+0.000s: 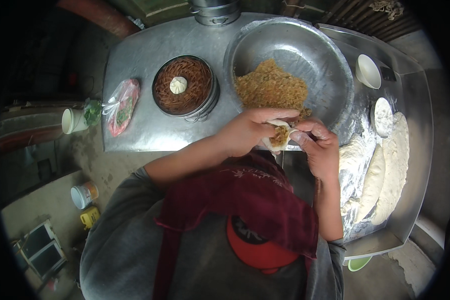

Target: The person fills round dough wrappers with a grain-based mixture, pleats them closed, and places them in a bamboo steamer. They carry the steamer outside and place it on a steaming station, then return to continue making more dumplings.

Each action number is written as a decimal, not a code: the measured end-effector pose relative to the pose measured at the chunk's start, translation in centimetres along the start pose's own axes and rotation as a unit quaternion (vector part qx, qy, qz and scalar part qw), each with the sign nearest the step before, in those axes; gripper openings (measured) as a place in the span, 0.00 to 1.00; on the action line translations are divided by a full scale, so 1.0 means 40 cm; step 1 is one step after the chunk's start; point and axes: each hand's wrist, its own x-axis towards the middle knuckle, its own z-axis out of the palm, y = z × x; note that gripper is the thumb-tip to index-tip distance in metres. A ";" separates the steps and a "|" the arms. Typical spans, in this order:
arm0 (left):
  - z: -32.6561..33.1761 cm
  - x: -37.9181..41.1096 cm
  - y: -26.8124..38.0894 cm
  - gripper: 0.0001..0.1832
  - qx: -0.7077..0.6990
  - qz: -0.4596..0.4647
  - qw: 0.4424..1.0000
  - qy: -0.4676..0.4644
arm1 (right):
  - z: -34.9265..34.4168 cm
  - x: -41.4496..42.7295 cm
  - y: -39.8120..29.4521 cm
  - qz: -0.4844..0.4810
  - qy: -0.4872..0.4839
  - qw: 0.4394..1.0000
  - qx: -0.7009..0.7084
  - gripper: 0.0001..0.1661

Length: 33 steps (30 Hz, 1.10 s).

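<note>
A round dough wrapper (pixel 274 141) with brown minced filling (pixel 280 135) in its middle rests in my left hand (pixel 248 131), which cups it from the left. My right hand (pixel 318 144) pinches the wrapper's right edge between thumb and fingers, and flour whitens the fingertips. Both hands are over the near rim of a large metal basin (pixel 318 71). A heap of the same crumbly filling (pixel 272 88) lies in the basin's near left part. To the left, one pleated bun (pixel 178 85) sits on the woven liner of a round steamer (pixel 165 101).
Long dough pieces (pixel 393 176) lie on the floured right side of the metal table (pixel 135 56), near a bowl of flour (pixel 383 116). A white bowl (pixel 368 71) stands beyond. A tied plastic bag (pixel 123 107) lies at left, and stacked metal pots (pixel 215 13) stand at the back.
</note>
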 end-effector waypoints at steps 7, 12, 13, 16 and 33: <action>-0.011 0.003 0.020 0.31 -0.078 -0.033 0.996 0.009 | -0.006 0.000 -0.027 0.134 -0.009 0.987 0.084 0.10; 0.009 -0.005 -0.003 0.26 -0.042 0.023 0.997 0.063 | -0.001 0.000 -0.033 0.098 -0.015 0.983 0.155 0.12; 0.007 -0.006 -0.006 0.26 0.020 0.041 0.998 0.051 | -0.001 0.001 -0.034 0.075 -0.001 0.993 0.094 0.14; 0.002 -0.007 -0.010 0.26 0.224 0.083 0.970 0.045 | -0.005 0.004 -0.037 0.038 0.005 0.998 -0.053 0.13; 0.041 -0.013 -0.002 0.24 0.171 0.117 0.977 0.042 | -0.005 -0.025 -0.041 0.034 0.008 0.998 0.052 0.10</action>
